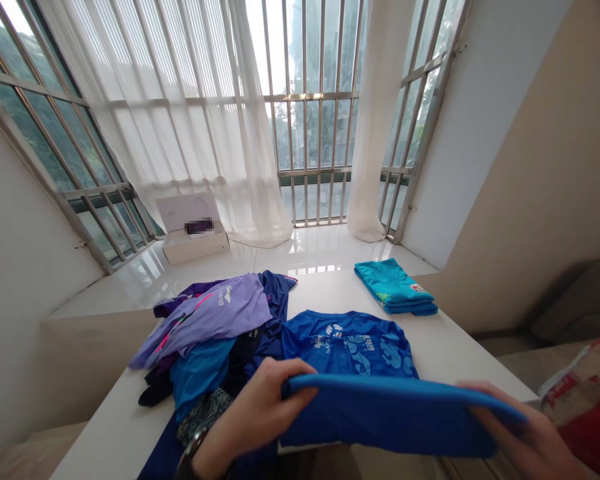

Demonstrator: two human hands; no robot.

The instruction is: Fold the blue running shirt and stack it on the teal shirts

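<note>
A blue printed T-shirt (350, 343) lies on the white tabletop with its near part lifted into a fold. My left hand (270, 403), with a dark watch on the wrist, pinches the left end of the raised edge. At the other end, my right hand (523, 433) grips the same edge between thumb and fingers, slightly blurred. The raised band of cloth hangs between both hands and hides the shirt's lower part. Left of the shirt, a loose pile of clothes includes a lilac top (230, 307) and a bright blue garment (203, 373).
A folded turquoise garment (395, 287) sits at the back right of the table (473, 347). Behind, an open white box (195, 247) stands on the sill by the white curtains (260, 167) and barred window. A red and tan bag (587, 387) is at the right.
</note>
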